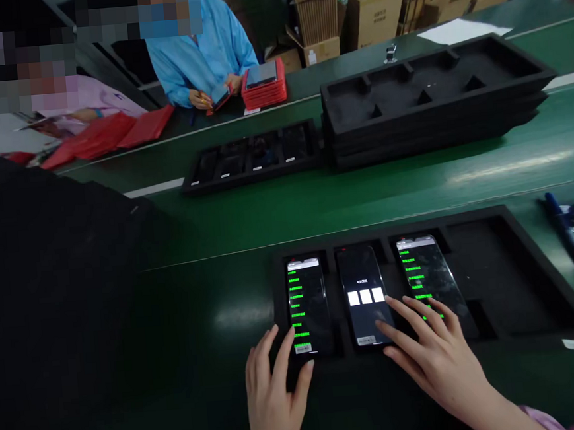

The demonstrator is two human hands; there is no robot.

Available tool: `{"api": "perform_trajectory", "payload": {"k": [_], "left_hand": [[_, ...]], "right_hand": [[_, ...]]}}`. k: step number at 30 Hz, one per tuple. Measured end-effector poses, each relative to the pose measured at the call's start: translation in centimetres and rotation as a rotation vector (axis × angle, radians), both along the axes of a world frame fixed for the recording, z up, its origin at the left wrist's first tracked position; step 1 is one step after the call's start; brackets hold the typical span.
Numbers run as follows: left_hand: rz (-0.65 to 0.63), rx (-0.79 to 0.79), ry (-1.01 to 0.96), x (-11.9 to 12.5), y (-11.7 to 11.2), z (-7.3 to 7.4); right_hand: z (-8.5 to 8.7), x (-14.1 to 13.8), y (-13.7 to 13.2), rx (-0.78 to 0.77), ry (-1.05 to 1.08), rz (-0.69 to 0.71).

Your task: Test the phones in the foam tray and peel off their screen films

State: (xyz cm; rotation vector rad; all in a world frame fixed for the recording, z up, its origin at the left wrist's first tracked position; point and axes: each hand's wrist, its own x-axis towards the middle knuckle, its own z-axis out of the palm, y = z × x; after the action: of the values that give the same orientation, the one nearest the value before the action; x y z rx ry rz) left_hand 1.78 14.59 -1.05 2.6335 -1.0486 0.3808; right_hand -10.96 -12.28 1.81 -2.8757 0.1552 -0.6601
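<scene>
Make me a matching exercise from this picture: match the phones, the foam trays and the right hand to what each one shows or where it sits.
1. middle smartphone
2. leftmost smartphone
3. stack of black foam trays
4. right hand

A. fingers reaching across the middle and rightmost smartphone
B. green text lines on its screen
C. three white squares on its screen
D. on the far side of the green conveyor belt

Pairs: 1-C, 2-B, 3-D, 4-A

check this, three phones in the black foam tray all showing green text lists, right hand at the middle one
Not quite: the middle phone shows three white squares on a dark screen, not a green text list, as the head view shows.
</scene>
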Motion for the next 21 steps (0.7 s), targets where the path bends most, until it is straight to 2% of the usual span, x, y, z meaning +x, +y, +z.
{"api": "perform_trajectory", "payload": {"k": [4, 7, 10, 12, 15, 18, 21], "left_hand": [[0.04, 0.124, 0.004, -0.2, 0.0, 0.0], [0.024, 0.078, 0.027, -0.8, 0.1, -0.1], [-0.079, 0.025, 0.005, -1.5, -1.3, 0.3], [-0.159, 0.015, -0.01, -1.7, -3.0, 1.1], [-0.302, -0.009, -0.025, -1.0, -6.6, 3.2], [-0.536, -0.005, -0.031, 0.3, -10.7, 5.4], [-0.727, 0.016, 0.015, 1.2, -14.7, 6.3]], "right_hand": [[0.1, 0.2, 0.0, -0.038, 0.003, 0.038], [0.0, 0.3, 0.3, 0.019, -0.021, -0.003], [0.0, 0.4, 0.6, 0.089, -0.023, -0.039], [0.0, 0.2, 1.0, 0.101, -0.017, -0.053], [-0.2, -0.3, 2.0, 0.047, 0.014, -0.133], [-1.1, -0.8, 3.1, -0.054, 0.079, -0.22], [-2.0, -1.0, 3.9, -0.091, 0.073, -0.262]]}}
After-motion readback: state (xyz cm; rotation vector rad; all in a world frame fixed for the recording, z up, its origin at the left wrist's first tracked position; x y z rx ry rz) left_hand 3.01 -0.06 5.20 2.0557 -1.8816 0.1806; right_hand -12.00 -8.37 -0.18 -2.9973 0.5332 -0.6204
